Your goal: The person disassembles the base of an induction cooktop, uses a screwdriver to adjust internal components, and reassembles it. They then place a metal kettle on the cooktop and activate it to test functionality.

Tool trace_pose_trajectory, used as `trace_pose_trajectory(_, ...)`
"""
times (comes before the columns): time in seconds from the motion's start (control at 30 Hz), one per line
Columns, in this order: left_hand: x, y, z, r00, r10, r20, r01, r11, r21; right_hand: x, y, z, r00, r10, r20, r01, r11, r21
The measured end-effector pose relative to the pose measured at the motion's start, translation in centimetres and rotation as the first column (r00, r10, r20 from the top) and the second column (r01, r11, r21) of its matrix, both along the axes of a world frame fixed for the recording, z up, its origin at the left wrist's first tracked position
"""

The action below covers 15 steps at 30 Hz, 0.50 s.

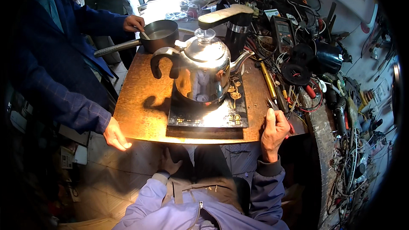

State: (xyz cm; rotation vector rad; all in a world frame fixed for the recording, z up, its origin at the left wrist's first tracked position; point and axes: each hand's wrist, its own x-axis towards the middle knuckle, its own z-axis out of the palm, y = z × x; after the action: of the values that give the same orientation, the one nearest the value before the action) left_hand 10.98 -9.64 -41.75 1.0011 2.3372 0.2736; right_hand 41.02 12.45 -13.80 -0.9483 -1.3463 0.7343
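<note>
My left hand [169,162] lies on my left thigh below the table edge, fingers apart, holding nothing. At the table's front right corner, my right hand [274,133] is closed around a red-handled tool [291,127]. Its thin metal tip shows above my thumb; the rest is hidden by the hand, so its exact kind is unclear. Left of that hand, a shiny metal kettle [202,76] with a black handle and clear lid knob stands upright on a black induction cooktop [207,119]. Neither hand touches the kettle.
A co-worker's hand [134,24] is at a dark saucepan [161,34] at back left; their other hand [116,134] is by the table's left corner. Yellow-handled screwdriver [268,80], multimeter [284,34] and tangled cables [294,0] crowd the right side. A dark cylinder [237,34] stands behind the kettle.
</note>
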Motion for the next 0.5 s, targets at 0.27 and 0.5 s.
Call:
trace_pose_trajectory(0.27, 0.8, -0.6, 1.4, 0.999, -0.030, -0.038, 0.029, 0.999, -0.035, -0.2, -0.1, -0.2, 0.997, 0.030, -0.065, -0.031, 0.999, -0.013)
trace_pose_trajectory(0.5, 0.5, -1.1, -0.3, 0.990, -0.063, -0.124, 0.068, 0.997, 0.033, -0.1, -0.1, 0.0, 0.997, 0.024, -0.077, -0.026, 0.999, -0.025)
